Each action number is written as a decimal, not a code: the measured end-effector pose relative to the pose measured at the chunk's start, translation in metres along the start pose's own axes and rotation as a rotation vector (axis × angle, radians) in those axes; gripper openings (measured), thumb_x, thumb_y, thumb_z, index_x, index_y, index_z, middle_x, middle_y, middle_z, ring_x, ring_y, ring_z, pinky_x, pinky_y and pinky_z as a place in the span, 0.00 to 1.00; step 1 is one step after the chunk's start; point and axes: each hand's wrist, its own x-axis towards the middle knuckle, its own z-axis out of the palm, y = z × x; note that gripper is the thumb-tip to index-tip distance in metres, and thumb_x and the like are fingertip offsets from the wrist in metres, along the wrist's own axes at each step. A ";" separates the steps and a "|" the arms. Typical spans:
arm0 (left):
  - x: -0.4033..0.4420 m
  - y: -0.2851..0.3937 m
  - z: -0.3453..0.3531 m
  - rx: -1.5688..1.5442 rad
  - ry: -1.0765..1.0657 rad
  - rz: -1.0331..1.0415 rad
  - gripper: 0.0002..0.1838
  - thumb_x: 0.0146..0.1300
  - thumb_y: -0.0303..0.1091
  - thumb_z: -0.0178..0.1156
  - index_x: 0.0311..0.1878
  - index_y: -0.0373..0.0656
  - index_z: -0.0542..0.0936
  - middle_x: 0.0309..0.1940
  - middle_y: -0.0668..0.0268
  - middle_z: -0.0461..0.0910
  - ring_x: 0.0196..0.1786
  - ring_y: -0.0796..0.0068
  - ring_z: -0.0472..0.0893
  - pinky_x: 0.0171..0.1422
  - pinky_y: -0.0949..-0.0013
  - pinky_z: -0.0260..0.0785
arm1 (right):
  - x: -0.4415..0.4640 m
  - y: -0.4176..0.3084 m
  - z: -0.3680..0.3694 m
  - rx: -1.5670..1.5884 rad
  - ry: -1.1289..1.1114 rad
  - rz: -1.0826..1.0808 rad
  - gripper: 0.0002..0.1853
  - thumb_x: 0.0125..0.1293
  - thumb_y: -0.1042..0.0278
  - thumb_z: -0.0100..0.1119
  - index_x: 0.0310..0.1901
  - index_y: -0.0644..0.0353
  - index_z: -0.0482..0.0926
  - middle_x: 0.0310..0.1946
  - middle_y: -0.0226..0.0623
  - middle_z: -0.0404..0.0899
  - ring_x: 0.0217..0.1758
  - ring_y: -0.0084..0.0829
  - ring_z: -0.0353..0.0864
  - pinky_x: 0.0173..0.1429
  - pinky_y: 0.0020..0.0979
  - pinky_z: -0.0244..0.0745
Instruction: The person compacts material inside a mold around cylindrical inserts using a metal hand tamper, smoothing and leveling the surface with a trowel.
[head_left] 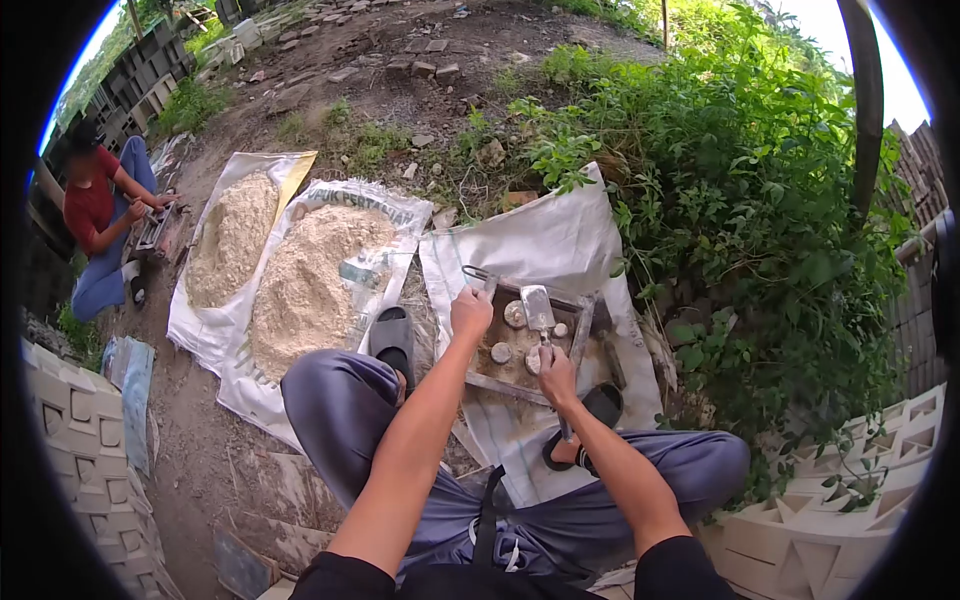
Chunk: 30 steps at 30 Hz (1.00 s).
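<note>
My left hand (pixel 471 313) is closed around a metal piece with a loop-shaped end (pixel 478 272); its exact kind I cannot make out. It is at the left edge of a shallow wooden frame (pixel 500 385). In my right hand (pixel 557 378) is a trowel (pixel 537 306), its pale-coated blade pointing away from me over the frame. Inside the frame several round pale pieces, one of them a disc (pixel 501 352), lie on a brown, dusty surface. The frame rests on a white woven sack (pixel 525 250) between my feet.
Two heaps of pale, sandy material, a nearer heap (pixel 312 285) and a farther heap (pixel 235 235), lie on opened sacks to the left. Another person (pixel 105 205) sits at the far left. Leafy plants (pixel 750 190) crowd the right; patterned blocks (pixel 850 490) stand at lower right.
</note>
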 end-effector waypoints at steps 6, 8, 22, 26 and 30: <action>-0.034 -0.075 0.019 0.380 -0.065 -0.094 0.31 0.68 0.56 0.41 0.51 0.34 0.75 0.47 0.41 0.77 0.54 0.43 0.75 0.62 0.48 0.61 | -0.007 0.020 -0.013 -0.244 -0.162 0.016 0.20 0.70 0.54 0.44 0.50 0.65 0.71 0.30 0.63 0.78 0.41 0.64 0.76 0.45 0.56 0.67; -0.038 -0.087 0.035 0.269 -0.173 -0.090 0.33 0.68 0.58 0.37 0.52 0.35 0.76 0.47 0.41 0.77 0.54 0.42 0.75 0.64 0.47 0.58 | -0.007 0.016 -0.008 -0.240 -0.147 -0.030 0.19 0.71 0.54 0.43 0.49 0.64 0.70 0.29 0.63 0.78 0.38 0.64 0.76 0.43 0.57 0.67; -0.042 -0.080 0.038 0.223 0.060 0.065 0.26 0.70 0.50 0.41 0.42 0.37 0.80 0.41 0.45 0.79 0.50 0.47 0.74 0.60 0.53 0.60 | 0.017 0.024 -0.003 -0.351 -0.240 -0.079 0.17 0.71 0.55 0.43 0.41 0.65 0.67 0.24 0.65 0.75 0.33 0.67 0.74 0.40 0.60 0.66; -0.042 -0.089 0.039 0.211 0.063 0.020 0.26 0.70 0.50 0.41 0.40 0.36 0.80 0.43 0.41 0.78 0.51 0.43 0.75 0.58 0.49 0.63 | 0.016 0.037 -0.003 -0.362 -0.227 -0.024 0.18 0.72 0.55 0.42 0.41 0.65 0.68 0.25 0.66 0.75 0.33 0.67 0.74 0.41 0.59 0.67; -0.043 -0.083 0.038 0.197 0.023 -0.033 0.28 0.70 0.52 0.38 0.43 0.38 0.80 0.35 0.41 0.79 0.42 0.41 0.78 0.50 0.47 0.68 | 0.019 0.030 -0.023 -0.319 -0.211 0.090 0.18 0.72 0.54 0.41 0.42 0.64 0.68 0.25 0.66 0.75 0.34 0.67 0.74 0.40 0.59 0.67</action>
